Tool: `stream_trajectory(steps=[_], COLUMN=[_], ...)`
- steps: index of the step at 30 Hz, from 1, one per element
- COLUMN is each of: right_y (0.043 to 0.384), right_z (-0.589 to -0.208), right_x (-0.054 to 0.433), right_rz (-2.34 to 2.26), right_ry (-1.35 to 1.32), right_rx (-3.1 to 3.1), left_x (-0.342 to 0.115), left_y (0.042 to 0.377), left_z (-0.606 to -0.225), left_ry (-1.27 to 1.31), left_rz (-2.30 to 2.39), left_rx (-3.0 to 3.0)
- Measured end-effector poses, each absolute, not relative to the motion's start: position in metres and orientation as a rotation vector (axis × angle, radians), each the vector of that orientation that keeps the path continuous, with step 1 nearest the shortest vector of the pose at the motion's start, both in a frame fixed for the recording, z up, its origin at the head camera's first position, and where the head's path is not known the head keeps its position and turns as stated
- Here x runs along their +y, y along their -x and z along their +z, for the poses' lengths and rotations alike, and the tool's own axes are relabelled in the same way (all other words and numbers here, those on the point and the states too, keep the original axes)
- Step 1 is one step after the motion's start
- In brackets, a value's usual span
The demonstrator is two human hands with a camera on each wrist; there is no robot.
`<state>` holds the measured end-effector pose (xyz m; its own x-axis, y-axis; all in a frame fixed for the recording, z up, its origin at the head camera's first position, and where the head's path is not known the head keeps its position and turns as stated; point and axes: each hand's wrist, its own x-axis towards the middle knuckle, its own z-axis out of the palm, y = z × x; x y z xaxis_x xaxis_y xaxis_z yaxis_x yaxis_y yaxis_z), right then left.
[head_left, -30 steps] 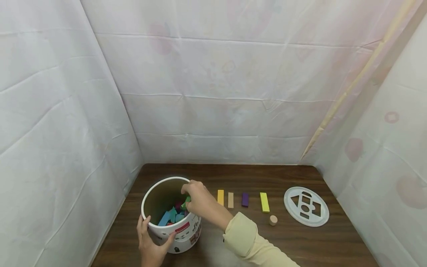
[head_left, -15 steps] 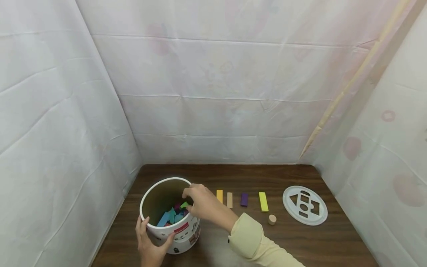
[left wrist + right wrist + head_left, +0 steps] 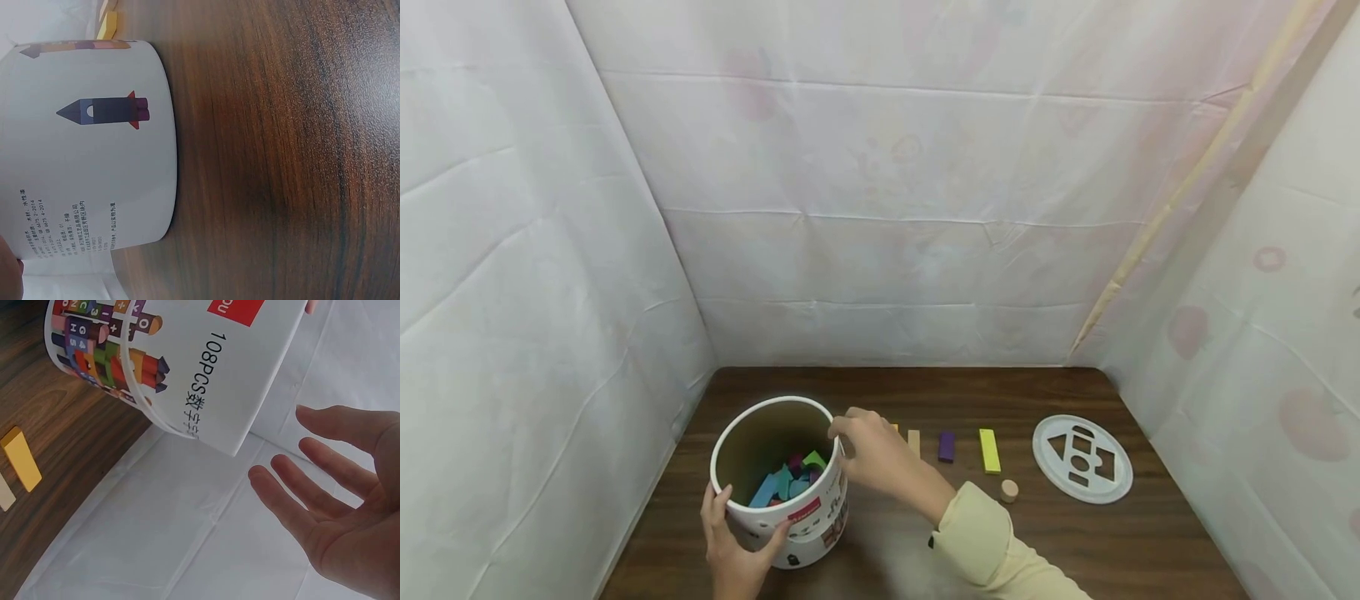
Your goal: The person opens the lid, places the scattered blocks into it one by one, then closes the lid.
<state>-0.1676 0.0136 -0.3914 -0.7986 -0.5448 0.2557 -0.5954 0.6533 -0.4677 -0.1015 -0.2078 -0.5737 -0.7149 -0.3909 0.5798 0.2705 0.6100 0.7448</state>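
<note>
A white cylindrical bucket [image 3: 805, 546] with printed pictures stands at the left of the table, its top uncovered. Colored toy blocks [image 3: 775, 487] lie inside, with a green block [image 3: 814, 459] on top near the right wall. My left hand [image 3: 737, 550] grips the bucket's near left side, fingertips at the rim and thumb on the front. In the left wrist view only a bit of that hand [image 3: 9, 275] shows beside the bucket's printed wall. By the right rim is my right hand [image 3: 876, 450]; the right wrist view shows this hand [image 3: 350, 494] apart from the bucket, fingers loosely spread, holding nothing.
On the table right of the bucket lie a yellow-orange block [image 3: 22, 458], a tan block [image 3: 913, 442], a purple block [image 3: 946, 447], a bright yellow block [image 3: 989, 451] and a small wooden cylinder [image 3: 1009, 491]. Farther right is a round white lid [image 3: 1051, 479] with shaped cutouts. White sheets [image 3: 880, 250] surround the table.
My right hand has let go of the green block, which now lies among the others, and has drawn back right to the rim. The left hand has stayed on the bucket.
</note>
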Motion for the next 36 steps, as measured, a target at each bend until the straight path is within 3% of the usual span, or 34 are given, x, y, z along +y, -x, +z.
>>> stream_trajectory(steps=[36], right_y=[0.169], right_z=[-0.442], right_x=[0.099], right_rz=[0.819], right_ry=[-0.641], right_rx=[-2.784], left_x=[-0.208], left_y=[0.101], left_z=[-0.572], left_ry=[-0.073], left_rz=[-1.111], left_rx=[-2.074])
